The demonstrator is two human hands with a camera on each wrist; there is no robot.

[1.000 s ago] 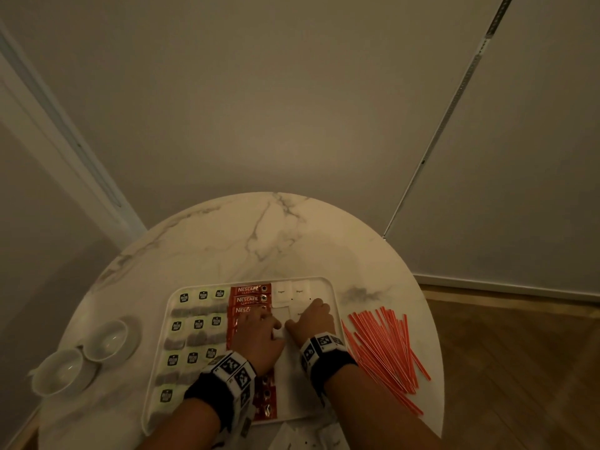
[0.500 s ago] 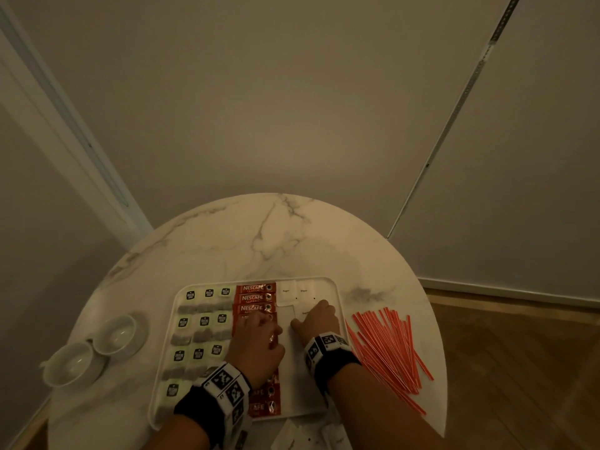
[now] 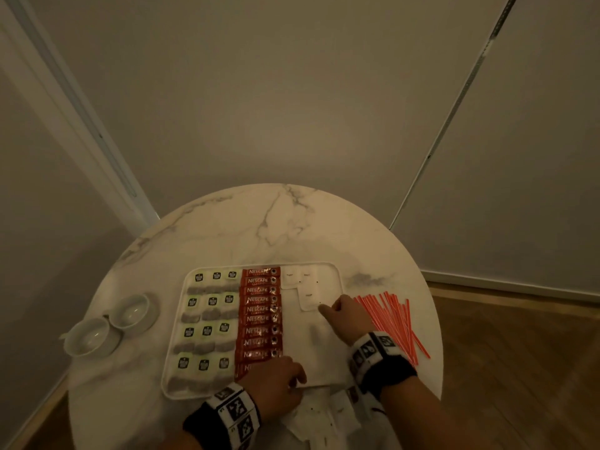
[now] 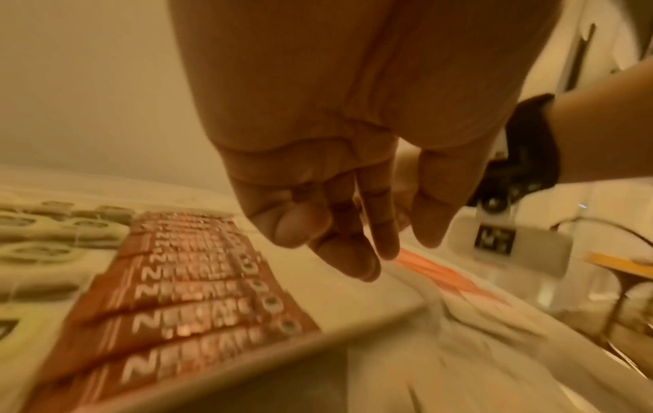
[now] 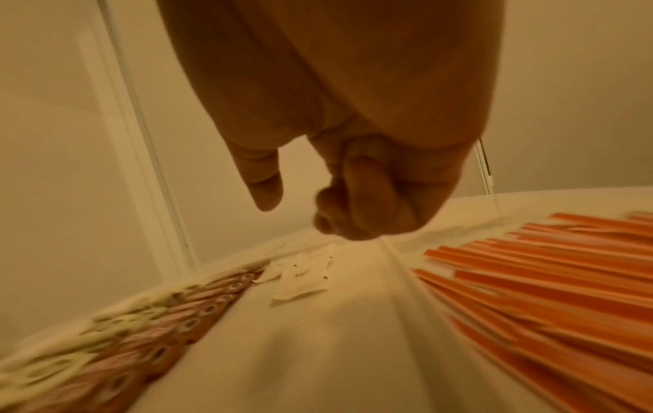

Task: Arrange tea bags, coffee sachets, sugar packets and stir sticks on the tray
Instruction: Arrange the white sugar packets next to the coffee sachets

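Right grip hovers over the white tray, forefinger stretched out, the other fingers curled in and holding nothing, its tip just beside the nearest of three sugar packets. Red stir sticks fan out on the desk to its right. Left grip hangs at the tray's near edge, fingers loosely bent, empty, coffee sachets right ahead of it and tea bags further left. Loose sugar packets lie just behind it.

Left hand back from coffee sachets to tray's near edge.
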